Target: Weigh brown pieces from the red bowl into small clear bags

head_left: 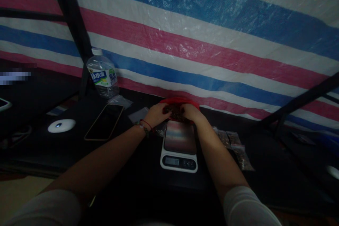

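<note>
Both hands reach past a white kitchen scale (164,162) into a red bag or basin (180,100) that holds dark brown loose bits (175,110). My left hand (156,113), with a red cord at the wrist, is at the left side of the bits, its fingers curled inward. Opposite it, my right hand (191,112) curls its fingers down at the right side. Fingertips of both are partly hidden, and what they grip is too dark to make out. The scale's metal plate is bare, and its display is lit but unreadable.
Small filled clear bags (242,157) lie right of my right forearm. To the left are a phone (104,123), a white oval device (61,125), a clear plastic bottle (102,74) and flat clear bags (120,101). Striped sheeting (185,42) and dark metal posts (69,10) stand behind the table.
</note>
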A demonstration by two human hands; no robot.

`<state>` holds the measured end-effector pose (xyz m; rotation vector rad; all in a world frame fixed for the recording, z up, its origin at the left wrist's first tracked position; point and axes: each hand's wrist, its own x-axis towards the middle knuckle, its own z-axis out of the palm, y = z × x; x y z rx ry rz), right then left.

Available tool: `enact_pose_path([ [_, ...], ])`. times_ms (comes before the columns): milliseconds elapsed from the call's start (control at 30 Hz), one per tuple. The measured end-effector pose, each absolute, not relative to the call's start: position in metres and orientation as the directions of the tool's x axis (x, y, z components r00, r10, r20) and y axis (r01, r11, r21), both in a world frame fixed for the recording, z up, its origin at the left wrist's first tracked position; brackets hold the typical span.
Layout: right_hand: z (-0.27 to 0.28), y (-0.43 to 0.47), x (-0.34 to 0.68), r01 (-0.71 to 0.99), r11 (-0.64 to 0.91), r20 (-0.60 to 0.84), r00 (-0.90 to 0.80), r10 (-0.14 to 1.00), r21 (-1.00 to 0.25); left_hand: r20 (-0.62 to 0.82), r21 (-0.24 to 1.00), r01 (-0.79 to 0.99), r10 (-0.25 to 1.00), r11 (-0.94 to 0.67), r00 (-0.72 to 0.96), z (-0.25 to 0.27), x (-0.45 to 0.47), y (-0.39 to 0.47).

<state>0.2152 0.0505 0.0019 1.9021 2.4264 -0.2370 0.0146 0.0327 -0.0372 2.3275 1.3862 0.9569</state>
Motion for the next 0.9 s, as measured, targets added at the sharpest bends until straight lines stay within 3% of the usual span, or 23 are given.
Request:
enact_pose_path([
  [133, 0.0006, 0.0515, 0.2153, 0.957, 0.257, -0.151, -0.277, 0.949, -0.135, 0.391, 0.522, 0.687, 0.857, -0.506, 0.334, -0.0377, 0.0141, 0.0338],
  [300, 0.0006, 0.0502, 0.2124, 0.955, 0.283, -0.172, -0.294, 0.940, -0.087, 0.404, 0.527, 0.675, 0.851, -0.516, 0.336, -0.0389, 0.0146, 0.0337],
  [467, -0.0008, 0.0505, 0.2105, 0.920, 0.359, -0.163, -0.382, 0.909, -0.155, 0.390, 0.523, 0.685, 0.857, -0.507, 0.336, -0.0370, 0.0152, 0.0317],
  [900, -0.0035, 0.0533, 0.2088, 0.937, 0.332, -0.153, -0.346, 0.926, -0.109, 0.382, 0.502, 0.684, 0.845, -0.529, 0.374, -0.0401, 0.0149, 0.0336],
])
